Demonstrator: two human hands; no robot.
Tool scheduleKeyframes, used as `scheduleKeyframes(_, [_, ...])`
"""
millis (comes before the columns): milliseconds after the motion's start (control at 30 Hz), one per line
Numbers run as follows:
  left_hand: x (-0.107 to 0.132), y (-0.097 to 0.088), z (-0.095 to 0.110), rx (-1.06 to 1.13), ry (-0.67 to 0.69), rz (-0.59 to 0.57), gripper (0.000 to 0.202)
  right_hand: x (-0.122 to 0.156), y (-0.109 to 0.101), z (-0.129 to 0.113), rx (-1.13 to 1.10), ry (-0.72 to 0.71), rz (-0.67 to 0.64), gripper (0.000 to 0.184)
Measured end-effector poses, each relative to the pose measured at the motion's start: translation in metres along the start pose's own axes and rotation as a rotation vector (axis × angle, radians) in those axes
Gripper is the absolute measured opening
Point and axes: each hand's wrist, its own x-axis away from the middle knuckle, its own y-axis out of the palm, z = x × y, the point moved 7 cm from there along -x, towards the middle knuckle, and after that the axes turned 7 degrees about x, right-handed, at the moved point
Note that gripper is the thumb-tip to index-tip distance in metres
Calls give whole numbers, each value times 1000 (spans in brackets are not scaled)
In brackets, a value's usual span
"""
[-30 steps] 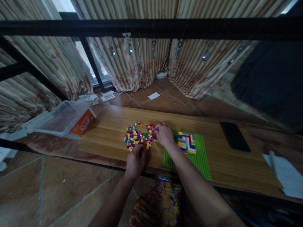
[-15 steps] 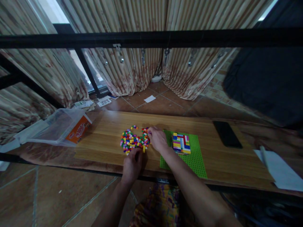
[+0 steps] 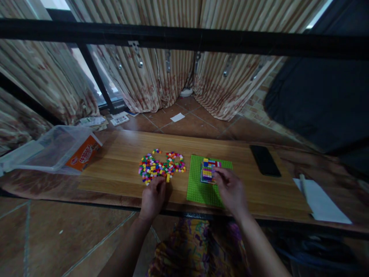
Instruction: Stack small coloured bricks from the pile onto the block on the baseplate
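Many small coloured building bricks [image 3: 154,167] lie in a loose pile on the wooden board. My left hand [image 3: 154,196] is at the near edge of this pile with its fingers curled shut; whatever they may hold is hidden. A yellow brick [image 3: 168,178] lies close to its fingertips. To the right is a green studded baseplate [image 3: 196,188], carrying a low block of multicoloured bricks [image 3: 208,171]. My right hand [image 3: 230,188] reaches over the right side of that block, thumb and finger pinched on what looks like a small brick. The hand hides part of the block and plate.
A clear plastic box [image 3: 57,148] with an orange label stands at the left end. On the right lie a black phone [image 3: 265,161], a white paper [image 3: 325,202] and a pen-like thing [image 3: 303,186]. A dark metal rail [image 3: 184,36] crosses beyond the board [image 3: 121,154].
My right hand has moved right, from the brick pile to the block on the baseplate. My left hand stays by the pile. The whole view has shifted slightly.
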Motion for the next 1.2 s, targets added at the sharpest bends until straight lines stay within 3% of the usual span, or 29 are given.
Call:
scheduleKeyframes(500, [1, 0, 1, -34, -30, -10, 20, -21, 26, -10, 224, -239, -22, 18])
scheduleKeyframes(967, [1, 1, -2, 10, -68, -24, 17, -22, 18, -3, 114, -132, -2, 17])
scheduleKeyframes(1067, [5, -1, 6, 25, -51, -10, 17, -22, 14, -6, 117, -124, 14, 19])
scheduleKeyframes(1200, [8, 9, 34, 38, 12, -19, 17, -20, 7, -3, 90, -110, 49, 20])
